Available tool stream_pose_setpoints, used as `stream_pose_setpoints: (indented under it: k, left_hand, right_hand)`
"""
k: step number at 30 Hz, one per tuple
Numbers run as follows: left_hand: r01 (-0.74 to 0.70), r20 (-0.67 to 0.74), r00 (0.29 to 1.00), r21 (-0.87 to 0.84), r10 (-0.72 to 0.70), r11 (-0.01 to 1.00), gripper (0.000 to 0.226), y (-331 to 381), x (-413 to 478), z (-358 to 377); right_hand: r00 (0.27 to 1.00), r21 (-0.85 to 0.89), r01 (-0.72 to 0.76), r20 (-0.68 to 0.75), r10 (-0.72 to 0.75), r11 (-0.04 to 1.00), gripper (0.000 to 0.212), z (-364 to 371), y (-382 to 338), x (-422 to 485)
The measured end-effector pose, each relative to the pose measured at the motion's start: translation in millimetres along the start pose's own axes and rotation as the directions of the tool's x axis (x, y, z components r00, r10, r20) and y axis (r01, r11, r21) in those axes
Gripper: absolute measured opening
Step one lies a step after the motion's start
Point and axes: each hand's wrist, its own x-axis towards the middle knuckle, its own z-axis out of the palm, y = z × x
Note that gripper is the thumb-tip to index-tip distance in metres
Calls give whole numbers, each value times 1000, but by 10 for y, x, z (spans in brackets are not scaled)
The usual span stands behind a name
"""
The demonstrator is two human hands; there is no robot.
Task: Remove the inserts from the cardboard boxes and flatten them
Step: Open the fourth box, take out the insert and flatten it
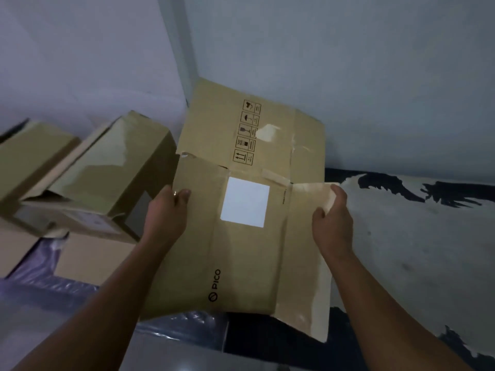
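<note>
A flattened box (241, 210) is held in front of the wall corner, above a plastic-wrapped surface (53, 298). Its left edge is gripped by the left hand (167, 210), fingers curled over the rim; a side flap (308, 250) is pinched at its top corner by the right hand (332, 212). The flattening step appears nearly done; setting the sheet down is probably called for next. Unflattened boxes (107, 172) are stacked close on the left, just beside the sheet's left edge, leaving little room there. Open room is seen to the right, over the patterned cloth (415, 236). No inserts are visible.
</note>
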Motion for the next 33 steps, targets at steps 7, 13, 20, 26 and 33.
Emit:
stream_pose_setpoints:
  k: [7, 13, 20, 26, 33]
  left_hand:
    - [-88, -202, 977, -52, 76, 995, 28, -196, 116, -1188]
    - [-29, -334, 943, -100, -6, 995, 20, -658, -55, -2321]
    - [32, -470, 880, -102, -76, 994, 21, -1792, -184, -3537]
    - [94, -529, 830, -181, -177, 979, 15, -2802, -240, -4287]
    - [237, -633, 729, -126, -262, 963, 16, -4017, 93, -5009]
  right_hand:
    - [976, 175, 216, -6, -218, 960, 60, 95, -1283, -440]
    - [924, 228, 368, 22, -382, 902, 64, 389, -2279, -1161]
    - [851, 361, 432, 140, -505, 827, 70, 1076, -3221, -2068]
    - [803, 372, 434, 252, -540, 820, 18, 2060, -3921, -2671]
    - [713, 486, 388, 380, -589, 783, 22, 3497, -4750, -3239]
